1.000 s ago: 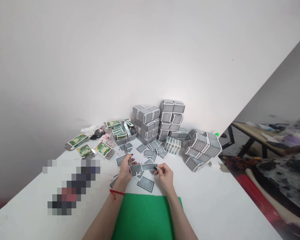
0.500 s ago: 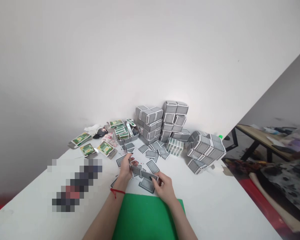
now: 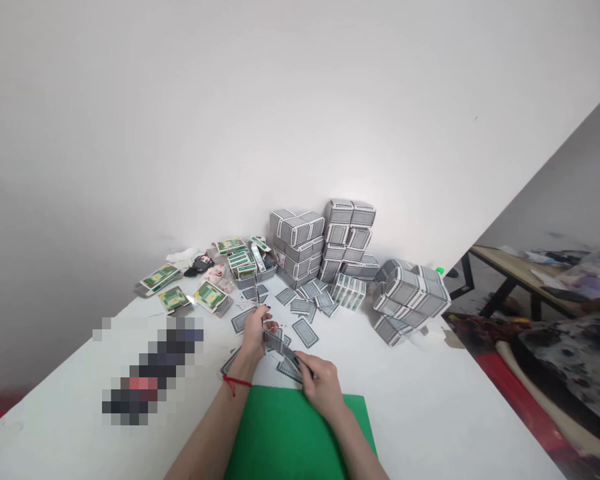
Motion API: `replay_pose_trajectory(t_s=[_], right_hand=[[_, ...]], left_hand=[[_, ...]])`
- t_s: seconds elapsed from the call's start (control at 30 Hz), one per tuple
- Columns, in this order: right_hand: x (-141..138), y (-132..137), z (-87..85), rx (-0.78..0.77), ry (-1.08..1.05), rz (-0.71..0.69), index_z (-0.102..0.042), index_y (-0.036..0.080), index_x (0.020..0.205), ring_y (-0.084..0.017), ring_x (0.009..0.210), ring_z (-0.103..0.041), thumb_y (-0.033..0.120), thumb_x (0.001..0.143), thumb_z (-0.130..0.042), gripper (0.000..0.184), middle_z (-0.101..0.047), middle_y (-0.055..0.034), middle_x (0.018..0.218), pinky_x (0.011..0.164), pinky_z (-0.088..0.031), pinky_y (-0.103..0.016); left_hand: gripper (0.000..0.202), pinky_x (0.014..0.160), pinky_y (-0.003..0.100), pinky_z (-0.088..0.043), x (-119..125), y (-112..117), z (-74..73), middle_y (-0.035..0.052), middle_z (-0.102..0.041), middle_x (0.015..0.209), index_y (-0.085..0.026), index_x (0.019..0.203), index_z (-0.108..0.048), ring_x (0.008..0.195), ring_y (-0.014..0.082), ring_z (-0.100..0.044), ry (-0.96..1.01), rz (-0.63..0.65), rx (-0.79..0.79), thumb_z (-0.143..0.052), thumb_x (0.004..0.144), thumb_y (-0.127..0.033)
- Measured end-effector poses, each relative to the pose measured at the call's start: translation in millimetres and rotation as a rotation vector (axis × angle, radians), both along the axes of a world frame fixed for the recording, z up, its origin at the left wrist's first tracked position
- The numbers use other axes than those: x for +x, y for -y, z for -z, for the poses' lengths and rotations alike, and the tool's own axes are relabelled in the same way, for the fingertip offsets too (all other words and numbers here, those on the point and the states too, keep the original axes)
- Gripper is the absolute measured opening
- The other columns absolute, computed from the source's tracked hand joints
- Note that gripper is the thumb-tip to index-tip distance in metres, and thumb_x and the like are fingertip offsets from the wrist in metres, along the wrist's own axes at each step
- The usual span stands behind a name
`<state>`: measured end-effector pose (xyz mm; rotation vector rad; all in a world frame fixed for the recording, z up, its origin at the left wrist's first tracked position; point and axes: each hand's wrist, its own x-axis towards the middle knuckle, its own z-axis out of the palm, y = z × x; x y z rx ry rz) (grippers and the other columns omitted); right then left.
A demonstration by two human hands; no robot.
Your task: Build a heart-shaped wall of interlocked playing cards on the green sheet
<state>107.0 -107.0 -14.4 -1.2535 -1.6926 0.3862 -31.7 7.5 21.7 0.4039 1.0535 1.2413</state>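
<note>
My left hand (image 3: pixel 254 333), with a red string at its wrist, is closed on one end of a fanned strip of grey-backed playing cards (image 3: pixel 279 342). My right hand (image 3: pixel 320 383) pinches the other end, lower and nearer me, so the strip slopes down to the right. Both hands hover over the white table (image 3: pixel 430 400), just beyond a green mat (image 3: pixel 290 440). Loose cards (image 3: pixel 305 332) lie face down around them.
Stacks of grey wrapped card packs (image 3: pixel 325 243) stand against the wall, with more tumbled at the right (image 3: pixel 410 297). Green card boxes (image 3: pixel 207 295) and a small tray (image 3: pixel 250 267) lie at the back left. A blurred patch (image 3: pixel 150 370) covers the table's left. A second table (image 3: pixel 520 277) stands far right.
My right hand has drawn its end of the card strip down and toward me, tilting the strip from level to sloping. My left hand stayed nearly in place.
</note>
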Motion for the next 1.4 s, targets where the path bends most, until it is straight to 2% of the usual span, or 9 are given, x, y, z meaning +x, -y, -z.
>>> replay_pose_trajectory(t_s=[0.4, 0.7, 0.87, 0.93, 1.03, 1.13, 1.27, 1.33, 1.4], right_hand=[[-11, 4, -1.7, 0.205, 0.104, 0.075, -0.066, 0.017, 0.1, -0.017, 0.07, -0.068, 0.018, 0.087, -0.04, 0.029, -0.072, -0.0088, 0.084, 0.064, -0.053, -0.024], [-13, 5, 0.6, 0.155, 0.136, 0.023, -0.066, 0.015, 0.101, -0.017, 0.065, -0.066, 0.017, 0.087, -0.039, 0.031, -0.071, -0.0094, 0.076, 0.061, -0.051, -0.025], [-12, 6, -0.6, -0.029, -0.028, 0.057, -0.068, 0.015, 0.096, -0.015, 0.05, -0.061, 0.027, 0.086, -0.044, 0.028, -0.067, -0.0059, 0.062, 0.055, -0.049, -0.025], [-12, 6, -2.6, -0.195, -0.209, 0.06, -0.067, 0.015, 0.089, -0.013, 0.037, -0.053, 0.037, 0.085, -0.046, 0.031, -0.06, -0.0008, 0.047, 0.042, -0.043, -0.022], [-12, 4, -7.2, -0.376, -0.516, 0.06, -0.062, 0.015, 0.074, -0.011, 0.026, -0.043, 0.05, 0.08, -0.051, 0.037, -0.046, 0.0052, 0.034, 0.03, -0.032, -0.02], [-13, 2, -12.0, -0.399, -0.733, 0.061, -0.055, 0.016, 0.071, -0.01, 0.027, -0.045, 0.055, 0.072, -0.058, 0.04, -0.055, 0.0032, 0.041, 0.029, -0.033, -0.02], [-21, 3, -13.8, -0.431, -0.886, -0.024, -0.053, 0.015, 0.073, -0.009, 0.03, -0.049, 0.055, 0.07, -0.062, 0.041, -0.065, -0.0031, 0.056, 0.033, -0.039, -0.02], [-28, 6, -12.5, -0.464, -0.929, -0.081, -0.054, 0.014, 0.072, -0.01, 0.033, -0.052, 0.055, 0.07, -0.063, 0.041, -0.067, -0.0053, 0.058, 0.036, -0.043, -0.021], [-35, 9, -10.6, -0.513, -0.955, -0.132, -0.054, 0.013, 0.07, -0.012, 0.034, -0.054, 0.056, 0.069, -0.062, 0.043, -0.067, -0.0072, 0.058, 0.037, -0.045, -0.022]], left_hand=[[0.017, 0.033, 0.015, -0.025, 0, -4, 3.1, -0.0075, -0.043, 0.051, -0.017, 0.066, -0.047, 0.033, 0.0023, -0.034, -0.099, -0.045, 0.036, -0.057, 0.059, -0.028], [0.018, 0.034, 0.016, -0.021, 1, -7, 7.2, -0.0092, -0.038, 0.048, -0.018, 0.063, -0.043, 0.032, 0.0024, -0.03, -0.125, -0.053, 0.032, -0.057, 0.06, -0.03], [0.022, 0.034, 0.017, -0.025, 3, -2, 3.9, -0.0076, -0.043, 0.048, -0.017, 0.065, -0.048, 0.034, 0.0041, -0.035, -0.121, -0.033, 0.009, -0.062, 0.061, -0.033], [0.029, 0.035, 0.019, -0.03, 2, 1, -0.1, -0.0057, -0.047, 0.049, -0.017, 0.07, -0.052, 0.035, 0.0067, -0.041, -0.047, 0.043, -0.012, -0.062, 0.065, -0.044], [0.039, 0.043, 0.024, -0.042, -2, 5, -6.7, 0.001, -0.059, 0.057, -0.015, 0.082, -0.059, 0.045, 0.0135, -0.054, 0.172, 0.275, -0.013, -0.054, 0.073, -0.053], [0.039, 0.065, 0.033, -0.051, -4, 10, -12.4, 0.0097, -0.068, 0.078, -0.012, 0.096, -0.062, 0.071, 0.0215, -0.065, 0.418, 0.45, 0.051, -0.048, 0.08, -0.045], [0.039, 0.089, 0.041, -0.046, 2, 17, -18.4, 0.0137, -0.065, 0.107, -0.01, 0.11, -0.058, 0.102, 0.0256, -0.06, 0.698, 0.446, 0.128, -0.044, 0.084, -0.036], [0.039, 0.09, 0.038, -0.046, 5, 19, -19.6, 0.0129, -0.066, 0.102, -0.008, 0.112, -0.056, 0.097, 0.0229, -0.062, 0.77, 0.434, 0.116, -0.044, 0.084, -0.033], [0.037, 0.083, 0.032, -0.05, 6, 20, -19.9, 0.0089, -0.068, 0.083, -0.007, 0.111, -0.057, 0.079, 0.0172, -0.065, 0.805, 0.436, 0.083, -0.044, 0.085, -0.03]])
